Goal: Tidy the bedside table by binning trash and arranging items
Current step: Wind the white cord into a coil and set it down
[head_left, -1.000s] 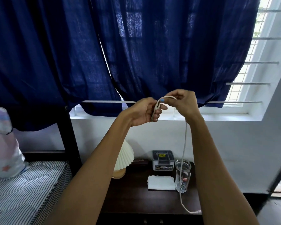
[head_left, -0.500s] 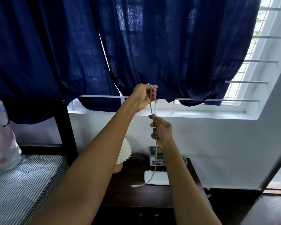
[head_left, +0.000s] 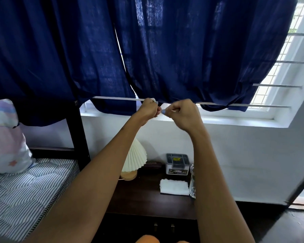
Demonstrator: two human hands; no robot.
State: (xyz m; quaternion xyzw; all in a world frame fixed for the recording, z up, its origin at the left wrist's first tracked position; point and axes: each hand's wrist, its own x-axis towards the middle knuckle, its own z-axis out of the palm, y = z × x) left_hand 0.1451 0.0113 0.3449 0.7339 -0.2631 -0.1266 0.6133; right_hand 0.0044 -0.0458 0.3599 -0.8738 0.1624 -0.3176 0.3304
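Observation:
Both hands are raised in front of the window sill, close together. My left hand grips a bunch of white cable, of which only a small loop shows above the fingers. My right hand has its fingers curled and pinches the cable's end beside the left hand. Below stands the dark bedside table with a white pleated lamp, a grey-and-white box, a folded white cloth and a clear glass partly hidden by my right forearm.
Dark blue curtains hang over the barred window behind my hands. A bed with a striped mattress and a pastel pillow lies to the left, with its black post next to the table. A doorway opens at the right.
My right hand has come back up from below to meet the left. The cable's hanging tail is gone from view, gathered into my hands.

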